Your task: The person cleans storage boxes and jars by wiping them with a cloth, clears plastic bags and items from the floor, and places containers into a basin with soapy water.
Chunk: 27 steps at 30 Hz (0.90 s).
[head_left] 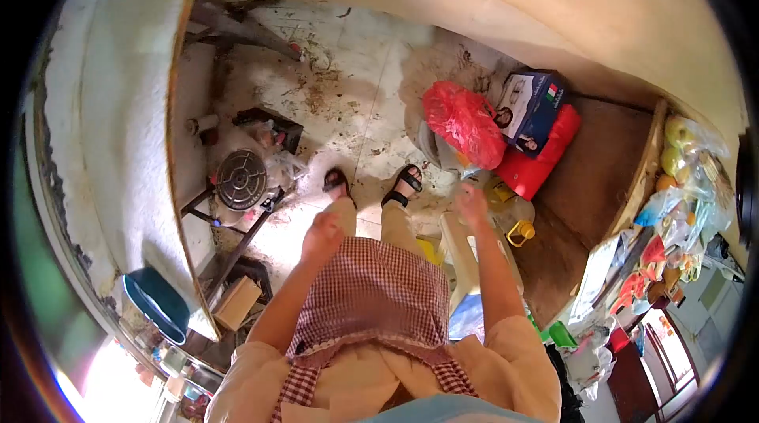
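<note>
My left hand is in front of the checked apron, over its upper left edge, with the fingers blurred and curled in. My right hand is raised beside the plastic bottles with a yellow handle, just below the red plastic bag. A small pale bluish thing shows at its fingertips; whether the hand holds it is unclear. Behind the bag stands a dark blue printed box on a red bag.
Dirt marks the tiled floor. A round, dark grated object stands at the left near a metal frame. A teal basin sits lower left, a cardboard box beside it. Bagged produce lies at the right.
</note>
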Motion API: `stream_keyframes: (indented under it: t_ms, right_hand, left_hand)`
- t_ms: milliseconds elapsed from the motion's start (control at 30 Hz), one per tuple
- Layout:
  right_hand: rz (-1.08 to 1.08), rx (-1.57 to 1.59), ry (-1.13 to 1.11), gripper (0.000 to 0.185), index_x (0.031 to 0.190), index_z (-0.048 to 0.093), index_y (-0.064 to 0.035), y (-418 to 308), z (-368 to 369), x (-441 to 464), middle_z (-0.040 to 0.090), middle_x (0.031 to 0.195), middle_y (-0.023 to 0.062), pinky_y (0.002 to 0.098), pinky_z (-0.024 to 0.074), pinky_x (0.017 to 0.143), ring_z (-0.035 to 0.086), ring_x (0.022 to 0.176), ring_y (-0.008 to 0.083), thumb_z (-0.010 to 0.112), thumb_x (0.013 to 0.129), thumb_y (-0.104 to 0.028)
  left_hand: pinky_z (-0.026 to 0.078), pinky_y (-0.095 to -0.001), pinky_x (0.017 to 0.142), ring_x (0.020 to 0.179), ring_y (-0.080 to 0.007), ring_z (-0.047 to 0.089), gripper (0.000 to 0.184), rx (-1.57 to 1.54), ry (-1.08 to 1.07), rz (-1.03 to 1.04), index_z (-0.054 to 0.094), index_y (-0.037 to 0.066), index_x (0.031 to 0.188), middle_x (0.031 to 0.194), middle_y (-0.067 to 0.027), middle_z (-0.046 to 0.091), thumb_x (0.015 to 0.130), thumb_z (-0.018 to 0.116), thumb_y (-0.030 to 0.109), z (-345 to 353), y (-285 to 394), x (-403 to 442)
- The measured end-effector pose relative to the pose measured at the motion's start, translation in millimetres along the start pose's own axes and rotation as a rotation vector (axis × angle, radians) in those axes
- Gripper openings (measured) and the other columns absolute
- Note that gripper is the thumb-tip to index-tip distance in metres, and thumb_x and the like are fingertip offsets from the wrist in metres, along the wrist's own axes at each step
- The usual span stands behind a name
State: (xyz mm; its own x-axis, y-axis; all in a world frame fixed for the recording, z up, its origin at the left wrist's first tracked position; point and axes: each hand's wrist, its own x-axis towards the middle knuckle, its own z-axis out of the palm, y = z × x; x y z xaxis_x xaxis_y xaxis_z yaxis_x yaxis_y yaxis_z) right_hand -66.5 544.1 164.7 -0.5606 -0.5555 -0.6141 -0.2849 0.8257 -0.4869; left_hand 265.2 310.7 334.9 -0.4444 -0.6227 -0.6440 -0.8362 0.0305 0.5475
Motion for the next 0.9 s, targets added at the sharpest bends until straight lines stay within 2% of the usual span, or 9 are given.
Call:
stream_keyframes:
  t_ms: [133,267,367,400,500,533,633,833,900]
  right_hand:
    - [-0.18,-0.098,0.35,0.046,0.11,0.058,-0.0056,-34.8,-40.6,110.6,0.058,0.107,0.0212,0.0414,0.0433,0.09,0.055,0.102,0.0351,0.07,0.073,-0.03]
    - [-0.233,-0.093,0.432,0.031,0.099,0.063,-0.0028,-37.6,-53.6,202.9,0.06,0.102,0.0194,0.0412,0.0424,0.089,0.054,0.102,0.0339,0.068,0.075,-0.022]
    - [-0.304,-0.246,0.501,0.016,0.088,0.066,-0.0009,35.1,-43.4,290.2,0.064,0.09,0.0159,0.0394,0.0457,0.076,0.06,0.084,0.0314,0.064,0.077,-0.013]
    - [0.012,-0.057,0.227,0.021,0.096,0.065,-0.0014,74.7,-39.0,332.8,0.064,0.091,0.0139,0.0378,0.0471,0.075,0.061,0.08,0.027,0.065,0.077,-0.011]
    - [-0.098,-0.657,0.307,0.051,0.119,0.055,-0.0032,140.8,-37.4,391.9,0.053,0.123,0.0188,0.0403,0.0392,0.095,0.05,0.112,0.0342,0.061,0.08,-0.036]
    - [-0.044,-0.445,0.319,0.057,0.125,0.051,-0.004,135.2,-40.5,398.6,0.052,0.125,0.0188,0.0423,0.0375,0.096,0.048,0.114,0.0345,0.06,0.081,-0.038]
    - [0.119,-0.305,0.213,0.053,0.125,0.049,-0.0025,165.4,-29.5,426.7,0.051,0.125,0.018,0.0407,0.0377,0.096,0.048,0.113,0.0331,0.057,0.083,-0.034]
    - [0.314,-0.123,0.101,0.048,0.126,0.047,0.0005,193.1,-11.1,426.2,0.049,0.125,0.0162,0.0375,0.0383,0.096,0.049,0.11,0.0304,0.052,0.087,-0.026]
    - [0.355,-0.015,0.133,0.046,0.127,0.046,0.0015,183.3,-27.7,415.6,0.048,0.125,0.0156,0.0364,0.0385,0.095,0.049,0.108,0.0294,0.05,0.088,-0.023]
  left_hand:
    - [0.048,-0.0373,0.083,0.093,-0.0278,0.06,0.04,0.089,-0.158,-0.025,0.055,0.007,0.115,0.114,-0.012,0.055,0.079,0.063,0.024,52.9,-41.0,15.5]
    - [0.05,-0.035,0.076,0.088,-0.0237,0.062,0.035,-0.029,-0.26,0.005,0.055,0.005,0.113,0.111,-0.0123,0.056,0.081,0.065,0.016,58.4,-13.8,54.4]
    - [0.051,-0.0304,0.067,0.081,-0.0194,0.063,0.033,-0.197,-0.128,0.15,0.055,0.005,0.111,0.102,-0.0131,0.058,0.08,0.066,0.004,108.5,-49.9,86.3]
    - [0.051,-0.0298,0.067,0.08,-0.0193,0.063,0.033,-0.275,-0.067,0.171,0.055,0.005,0.111,0.1,-0.0113,0.059,0.08,0.066,0.006,126.5,-51.1,100.7]
    - [0.051,-0.0291,0.071,0.078,-0.0158,0.062,0.033,-0.342,-0.114,0.024,0.055,0.004,0.113,0.099,-0.0094,0.06,0.081,0.064,0.003,169.0,-48.6,132.0]
    - [0.05,-0.03,0.072,0.08,-0.0164,0.062,0.034,-0.412,-0.095,0.058,0.054,0.005,0.114,0.098,-0.0092,0.06,0.082,0.064,0.007,184.2,-50.7,136.1]
    - [0.051,-0.0313,0.076,0.087,-0.0207,0.062,0.035,-0.348,-0.232,-0.107,0.052,0.006,0.118,0.101,-0.0113,0.057,0.084,0.061,0.008,198.5,-38.8,148.1]
    - [0.049,-0.0329,0.077,0.089,-0.0219,0.061,0.035,-0.689,-0.3,-0.018,0.053,0.005,0.116,0.102,-0.0124,0.058,0.085,0.061,0.019,200.2,-18.2,148.2]
    - [0.049,-0.0332,0.077,0.089,-0.0216,0.06,0.035,-0.57,-0.308,-0.125,0.054,0.005,0.114,0.1,-0.0123,0.058,0.084,0.061,0.02,200.0,-27.6,151.1]
